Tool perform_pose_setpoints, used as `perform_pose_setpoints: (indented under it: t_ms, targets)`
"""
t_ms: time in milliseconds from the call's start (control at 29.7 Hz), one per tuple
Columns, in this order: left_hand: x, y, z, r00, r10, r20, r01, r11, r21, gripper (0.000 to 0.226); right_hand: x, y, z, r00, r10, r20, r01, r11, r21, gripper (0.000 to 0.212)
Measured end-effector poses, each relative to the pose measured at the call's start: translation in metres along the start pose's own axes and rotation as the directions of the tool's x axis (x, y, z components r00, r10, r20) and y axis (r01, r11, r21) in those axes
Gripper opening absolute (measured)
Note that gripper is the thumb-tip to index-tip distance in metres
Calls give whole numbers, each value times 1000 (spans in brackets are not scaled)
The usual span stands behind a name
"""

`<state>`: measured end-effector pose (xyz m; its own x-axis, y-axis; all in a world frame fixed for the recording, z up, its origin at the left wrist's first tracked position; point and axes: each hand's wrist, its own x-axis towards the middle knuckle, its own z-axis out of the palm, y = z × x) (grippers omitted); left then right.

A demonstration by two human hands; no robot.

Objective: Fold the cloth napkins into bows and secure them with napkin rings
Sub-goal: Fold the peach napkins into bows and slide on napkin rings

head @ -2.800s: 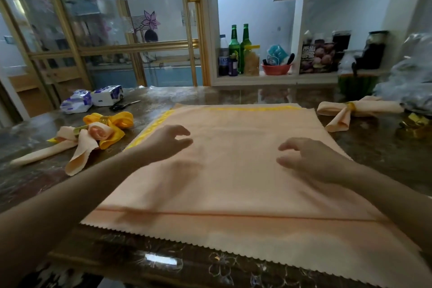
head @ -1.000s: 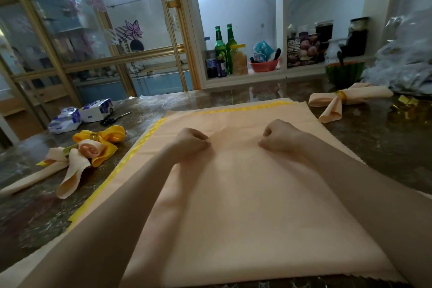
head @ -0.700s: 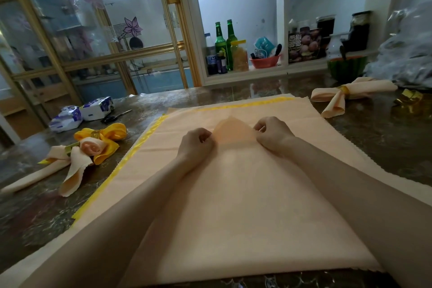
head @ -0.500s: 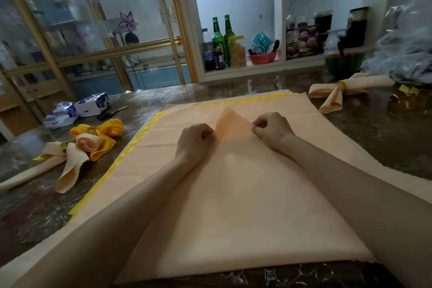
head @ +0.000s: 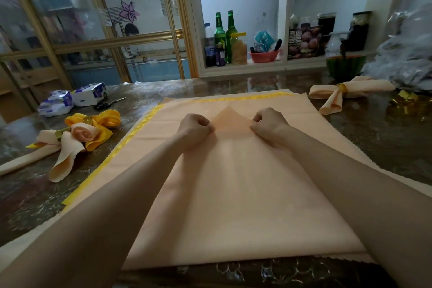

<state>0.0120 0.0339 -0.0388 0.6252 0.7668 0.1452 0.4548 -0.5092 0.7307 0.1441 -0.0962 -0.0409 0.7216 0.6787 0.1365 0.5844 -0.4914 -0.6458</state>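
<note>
Head view.
- Peach napkin (head: 233,194): flat on marble table (head: 385,147), centre, directly before you; yellow trim (head: 245,97) along far and left edges.
- Your left hand (head: 195,127), right hand (head: 268,125): both curled, pinching napkin fold, pointed peak raised between them.
- Your forearms overlie napkin's sides.
- Left: yellow bow (head: 98,124) touching peach bow (head: 63,147); tissue packs (head: 72,98), scissors (head: 107,104) behind.
- Right: finished bow (head: 339,93), gold rings (head: 406,98) near it, plastic bag (head: 406,54) behind.
- Shelf beyond: green bottles (head: 225,33), red bowl (head: 264,56).
</note>
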Motion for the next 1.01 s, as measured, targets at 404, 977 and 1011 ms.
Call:
perform_pose_setpoints:
  t_ms: [404,977,1011]
  targets:
    - [-5,-3,4,993,-119,22,121,973,-196,19,-4,3,-5,999,-12,42,10,998,58,17]
    - [-12,-6,20,965,250,-81,-210,918,336,21,-8,13,4,990,-119,-73,121,992,23,32]
    - [-12,-6,20,965,246,-95,-201,919,339,21,-9,13,3,991,-117,-58,118,993,16,32]
